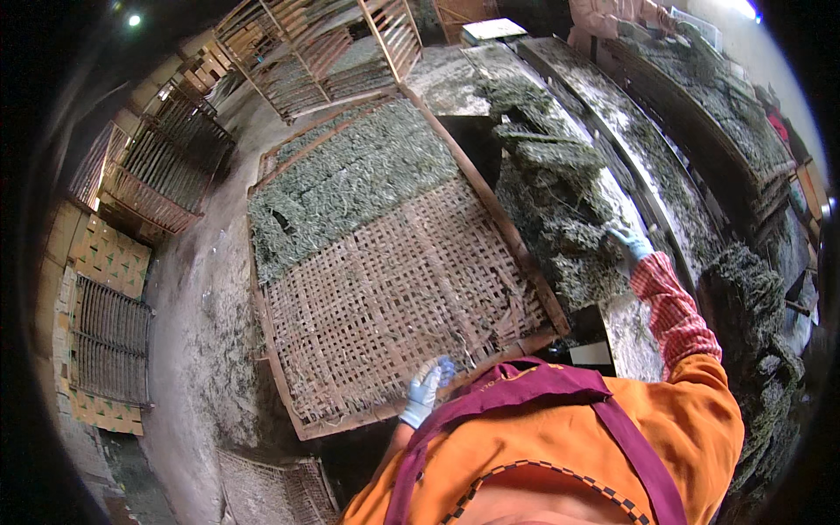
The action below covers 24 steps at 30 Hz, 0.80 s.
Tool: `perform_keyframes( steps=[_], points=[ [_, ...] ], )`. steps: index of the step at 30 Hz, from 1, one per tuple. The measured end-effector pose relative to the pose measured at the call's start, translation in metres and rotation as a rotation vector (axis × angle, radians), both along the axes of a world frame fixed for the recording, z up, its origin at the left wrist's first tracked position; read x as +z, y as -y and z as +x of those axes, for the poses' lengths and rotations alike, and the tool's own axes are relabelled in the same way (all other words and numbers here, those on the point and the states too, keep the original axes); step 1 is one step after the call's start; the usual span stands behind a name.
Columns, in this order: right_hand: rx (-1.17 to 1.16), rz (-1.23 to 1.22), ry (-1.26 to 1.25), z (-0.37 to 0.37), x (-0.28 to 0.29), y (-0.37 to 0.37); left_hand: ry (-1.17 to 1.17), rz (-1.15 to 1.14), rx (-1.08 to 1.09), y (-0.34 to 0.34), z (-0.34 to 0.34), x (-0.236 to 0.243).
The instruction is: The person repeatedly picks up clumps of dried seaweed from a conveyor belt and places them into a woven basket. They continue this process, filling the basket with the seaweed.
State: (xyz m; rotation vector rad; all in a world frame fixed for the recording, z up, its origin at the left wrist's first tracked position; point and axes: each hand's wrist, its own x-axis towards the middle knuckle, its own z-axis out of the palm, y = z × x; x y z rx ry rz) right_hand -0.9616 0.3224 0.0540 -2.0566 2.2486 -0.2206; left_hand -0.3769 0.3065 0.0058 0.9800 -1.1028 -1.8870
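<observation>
A big woven tray (394,271) in a wooden frame lies before me, its slats bare over the near part. Matted grey-green dried plant material (350,175) covers its far part. My left hand (423,391), in a pale blue glove, is at the tray's near edge with its fingers extended over the weave, holding nothing I can see. To the right, my right hand (632,241), also gloved and with fingers apart, reaches to a heap of the same plant material (573,206) and touches its edge. The heap lies in thick layers on a long bench.
Slatted racks (324,52) stand beyond the tray, with more racks (162,171) at the left. A slatted panel (111,341) leans against cartons. Another person (604,22) is at the far right, by a bench piled with plant material (700,96). Scraps litter the floor (197,289).
</observation>
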Motion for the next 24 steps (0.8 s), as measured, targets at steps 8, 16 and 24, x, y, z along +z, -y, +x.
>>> perform_keyframes(
  steps=[8,16,24],
  points=[
    [-0.203,0.169,0.42,0.032,0.028,-0.022,-0.056,0.489,-0.398,0.021,0.004,0.022],
    [-0.066,-0.026,0.312,0.027,0.01,-0.043,-0.059,0.733,-0.259,0.005,-0.011,-0.017],
    [-0.376,-0.22,1.426,-0.041,0.007,-0.048,0.018,0.749,-0.063,-0.02,-0.027,-0.017]
  ],
)
